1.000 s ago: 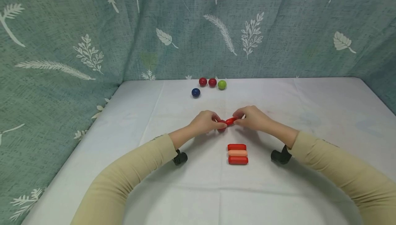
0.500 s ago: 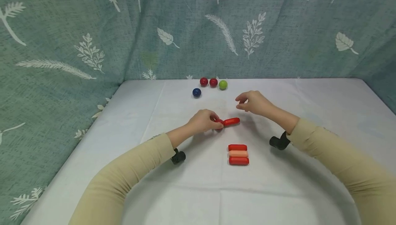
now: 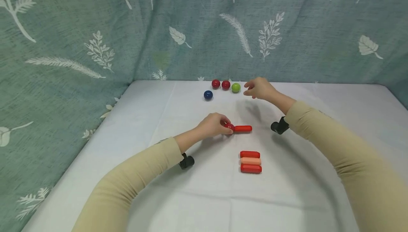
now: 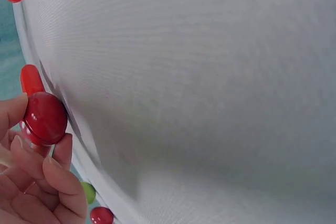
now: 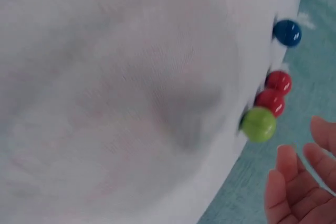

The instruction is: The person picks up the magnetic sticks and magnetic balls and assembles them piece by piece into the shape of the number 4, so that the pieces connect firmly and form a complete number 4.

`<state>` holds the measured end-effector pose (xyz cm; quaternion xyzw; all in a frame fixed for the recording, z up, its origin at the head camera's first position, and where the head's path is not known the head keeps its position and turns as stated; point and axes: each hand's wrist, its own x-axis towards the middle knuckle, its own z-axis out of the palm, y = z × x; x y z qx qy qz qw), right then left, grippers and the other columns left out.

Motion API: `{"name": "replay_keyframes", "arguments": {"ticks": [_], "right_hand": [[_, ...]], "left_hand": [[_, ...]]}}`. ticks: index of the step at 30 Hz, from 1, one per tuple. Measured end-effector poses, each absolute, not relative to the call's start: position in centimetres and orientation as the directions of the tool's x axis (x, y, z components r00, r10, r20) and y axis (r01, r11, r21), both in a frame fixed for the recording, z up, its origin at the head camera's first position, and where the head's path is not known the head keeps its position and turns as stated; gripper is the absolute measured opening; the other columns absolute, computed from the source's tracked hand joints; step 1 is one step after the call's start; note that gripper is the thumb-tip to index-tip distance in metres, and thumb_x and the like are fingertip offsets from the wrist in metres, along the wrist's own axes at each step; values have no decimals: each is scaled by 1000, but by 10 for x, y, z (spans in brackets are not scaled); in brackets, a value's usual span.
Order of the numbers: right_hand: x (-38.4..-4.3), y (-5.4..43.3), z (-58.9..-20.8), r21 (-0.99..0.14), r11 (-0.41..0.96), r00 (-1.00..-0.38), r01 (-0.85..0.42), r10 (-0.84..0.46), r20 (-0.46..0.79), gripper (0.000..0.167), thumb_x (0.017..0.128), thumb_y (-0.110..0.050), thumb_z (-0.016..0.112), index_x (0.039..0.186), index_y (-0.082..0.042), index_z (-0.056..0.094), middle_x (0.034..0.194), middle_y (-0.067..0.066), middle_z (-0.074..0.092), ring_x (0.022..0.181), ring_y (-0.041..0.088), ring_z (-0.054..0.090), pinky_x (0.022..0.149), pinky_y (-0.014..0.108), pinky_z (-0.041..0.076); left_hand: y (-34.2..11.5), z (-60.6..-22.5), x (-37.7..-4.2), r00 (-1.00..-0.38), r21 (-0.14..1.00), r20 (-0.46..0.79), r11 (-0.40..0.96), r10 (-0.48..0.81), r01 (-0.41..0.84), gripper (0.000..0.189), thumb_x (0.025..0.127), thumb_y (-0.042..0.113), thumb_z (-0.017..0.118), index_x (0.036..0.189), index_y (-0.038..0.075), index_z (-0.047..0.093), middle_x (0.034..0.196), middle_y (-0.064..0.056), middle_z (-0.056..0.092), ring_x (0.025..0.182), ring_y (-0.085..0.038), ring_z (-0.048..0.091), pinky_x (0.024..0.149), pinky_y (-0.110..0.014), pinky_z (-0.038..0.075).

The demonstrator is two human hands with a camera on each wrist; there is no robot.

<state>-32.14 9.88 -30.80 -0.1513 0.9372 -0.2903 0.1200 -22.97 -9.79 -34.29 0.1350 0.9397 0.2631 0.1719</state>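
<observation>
My left hand (image 3: 213,125) pinches a glossy red ball (image 4: 46,118) between thumb and fingers at the middle of the table. Against the ball's right side lies a red stick-like piece (image 3: 243,129); whether the two are joined or only touching I cannot tell. Past it, at the back, my right hand (image 3: 260,88) hovers with loosely bent fingers, holding nothing. Just left of those fingers sits a green ball (image 3: 236,87), seen also in the right wrist view beside the fingertips (image 5: 286,156).
Two red balls (image 3: 215,84) stand left of the green one, with a blue ball (image 3: 208,95) in front of them. Nearer me, two red sticks (image 3: 250,168) lie parallel with a peach stick (image 3: 250,160) between them. A leaf-patterned curtain (image 3: 204,30) borders the white-covered table (image 3: 178,203).
My right hand has let go of the red stick and moved back to beside the green ball. The stick has turned from slanted to level. My left hand keeps holding the red ball.
</observation>
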Motion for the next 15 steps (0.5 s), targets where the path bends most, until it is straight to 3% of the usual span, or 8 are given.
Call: {"name": "replay_keyframes", "arguments": {"ticks": [8,15], "right_hand": [[-351,87,-315,-630,758,-943,-169,-310,-121,43,89,-18,58,129,-3,50,115,19,58,87,29,61,67,31,50],[-363,75,-330,-697,709,-952,-105,-274,-135,50,89,-15,59,135,-6,43,132,18,46,96,30,60,67,32,49]], "left_hand": [[-100,-342,-229,-899,556,-263,816,351,156,33,79,23,71,109,10,65,100,-3,63,87,-13,54,72,-24,43],[-101,-341,-229,-893,559,-267,813,362,162,34,79,22,71,110,10,65,97,-2,63,85,-13,53,69,-22,42]]}}
